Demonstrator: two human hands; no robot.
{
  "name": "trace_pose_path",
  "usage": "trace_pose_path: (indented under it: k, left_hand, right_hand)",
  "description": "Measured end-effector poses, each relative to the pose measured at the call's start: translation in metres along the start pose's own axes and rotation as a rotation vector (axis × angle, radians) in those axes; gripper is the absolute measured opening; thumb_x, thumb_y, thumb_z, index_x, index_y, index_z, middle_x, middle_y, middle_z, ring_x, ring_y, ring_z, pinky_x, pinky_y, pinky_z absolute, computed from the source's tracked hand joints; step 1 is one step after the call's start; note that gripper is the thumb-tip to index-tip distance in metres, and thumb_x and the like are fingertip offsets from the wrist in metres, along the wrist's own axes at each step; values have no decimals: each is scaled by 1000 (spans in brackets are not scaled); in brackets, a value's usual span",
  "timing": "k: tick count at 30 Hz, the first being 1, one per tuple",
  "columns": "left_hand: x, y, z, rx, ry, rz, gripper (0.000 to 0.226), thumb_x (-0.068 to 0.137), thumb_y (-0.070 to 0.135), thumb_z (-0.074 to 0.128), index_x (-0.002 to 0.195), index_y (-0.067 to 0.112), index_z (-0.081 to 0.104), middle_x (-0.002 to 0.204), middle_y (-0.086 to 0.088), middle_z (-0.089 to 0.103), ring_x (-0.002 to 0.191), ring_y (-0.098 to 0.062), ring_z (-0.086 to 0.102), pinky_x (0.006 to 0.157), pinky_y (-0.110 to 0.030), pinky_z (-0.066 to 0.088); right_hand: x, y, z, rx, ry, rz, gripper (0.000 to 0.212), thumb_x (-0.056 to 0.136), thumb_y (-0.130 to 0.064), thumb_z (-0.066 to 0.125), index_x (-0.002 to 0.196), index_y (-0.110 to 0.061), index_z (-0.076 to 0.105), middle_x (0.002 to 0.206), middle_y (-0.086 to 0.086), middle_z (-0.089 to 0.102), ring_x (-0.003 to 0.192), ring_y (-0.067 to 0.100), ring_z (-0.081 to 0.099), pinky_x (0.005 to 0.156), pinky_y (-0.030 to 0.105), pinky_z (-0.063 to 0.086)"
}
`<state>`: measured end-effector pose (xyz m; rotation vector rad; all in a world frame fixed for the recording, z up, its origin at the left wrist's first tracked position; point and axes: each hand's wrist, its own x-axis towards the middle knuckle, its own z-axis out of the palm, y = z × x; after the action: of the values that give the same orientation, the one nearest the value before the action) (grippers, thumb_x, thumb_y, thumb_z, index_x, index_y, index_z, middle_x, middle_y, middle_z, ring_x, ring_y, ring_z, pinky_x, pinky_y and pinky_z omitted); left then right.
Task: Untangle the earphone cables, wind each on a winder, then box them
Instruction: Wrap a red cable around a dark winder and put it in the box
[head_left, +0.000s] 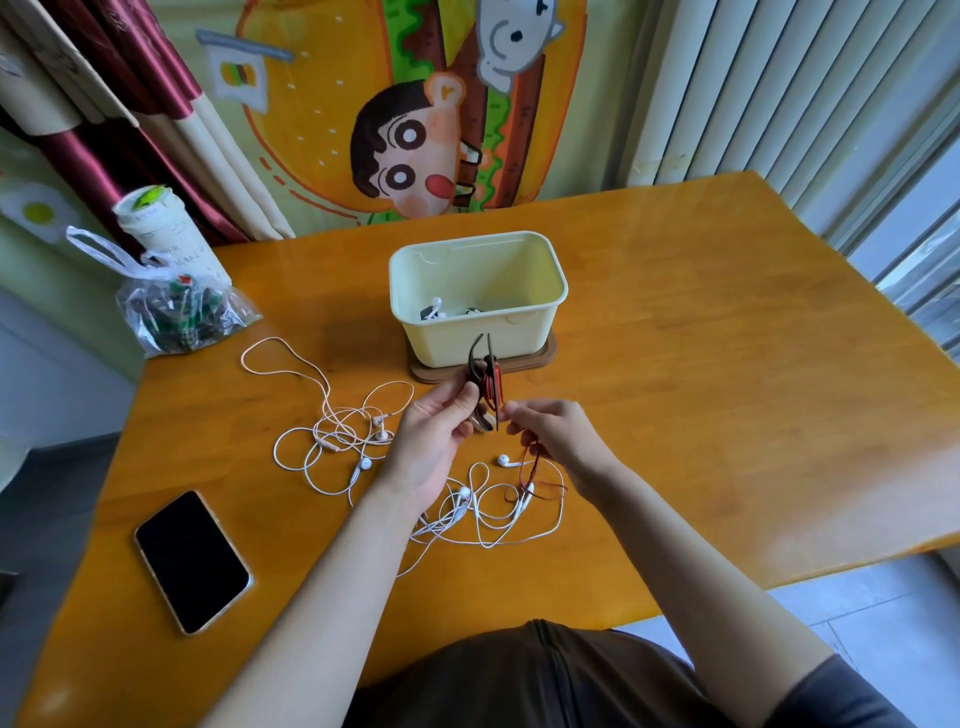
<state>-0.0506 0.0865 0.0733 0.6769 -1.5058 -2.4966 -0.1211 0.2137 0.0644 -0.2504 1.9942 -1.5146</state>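
Now, just in front of the box (447, 338), the left hand (436, 441) grip holds the winder (491, 382); the right hand (556, 431) grip pinches the red cable (525, 467). Light, limp cord, likely slippery: hold winder edges, keep tension.

**One head-worn, wide-angle view, looking forward and down.**
It sits above the near edge of the table (727, 364) and faces the far wall hanging (322, 104). The left hand (436, 441) and right hand (556, 431) lie close under it at centre, the box (457, 343) just beyond them, the blinds (779, 93) far right.
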Motion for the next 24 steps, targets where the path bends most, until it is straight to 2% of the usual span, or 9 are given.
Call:
trace_pose_path:
  k: [4,9,13,15,17,20,22,24]
  left_hand:
    - [4,0,4,-51,109,-14,22,91,11,53,95,24,70,84,6,70,74,-10,44,67,-23,32]
    - [4,-3,4,-80,195,-72,17,94,16,53,101,24,66,90,1,62,72,-11,44,64,-23,32]
    - [7,-6,2,-91,224,-81,22,93,18,54,112,25,63,97,4,64,78,-11,46,66,-24,33]
    - [7,-8,2,-105,258,-71,22,93,17,55,112,25,64,97,4,64,78,-11,45,65,-24,33]
    - [7,-10,2,-98,305,-44,29,93,14,57,120,22,62,94,6,65,79,-10,47,64,-23,33]
    - [7,-13,-2,77,341,22,36,92,13,59,127,19,59,95,10,66,87,-6,54,75,-22,39]
    - [6,-16,-9,304,292,88,34,93,11,58,127,13,60,107,4,67,100,-8,58,86,-19,41]
    - [7,-17,-19,533,254,124,33,93,9,58,125,12,61,121,0,64,118,-12,52,95,-22,37]
  right_hand:
    - [-7,3,11,67,-110,85,23,93,-19,55,76,-15,70,66,-4,57,57,6,44,51,13,35]
    - [-9,0,15,53,-122,85,25,92,-19,55,74,-15,71,62,-4,56,53,5,43,49,12,34]
    - [-9,-1,15,12,-130,88,27,92,-21,56,70,-17,70,60,-4,56,51,3,43,47,11,35]
    - [-9,-2,15,3,-131,76,28,92,-21,56,69,-17,70,59,-5,55,50,4,42,48,11,34]
    - [-10,-3,16,8,-141,39,28,92,-20,56,68,-16,70,57,-6,55,50,5,42,49,12,35]
    - [-12,-9,17,-125,-102,-85,28,92,-22,55,69,-20,70,57,-9,56,49,3,44,53,17,37]
    - [-13,-15,14,-281,-43,-184,26,93,-23,53,75,-21,71,61,-9,59,48,1,45,51,15,36]
    - [-12,-21,9,-370,0,-261,25,94,-23,52,80,-18,72,67,-2,62,52,4,45,47,13,32]
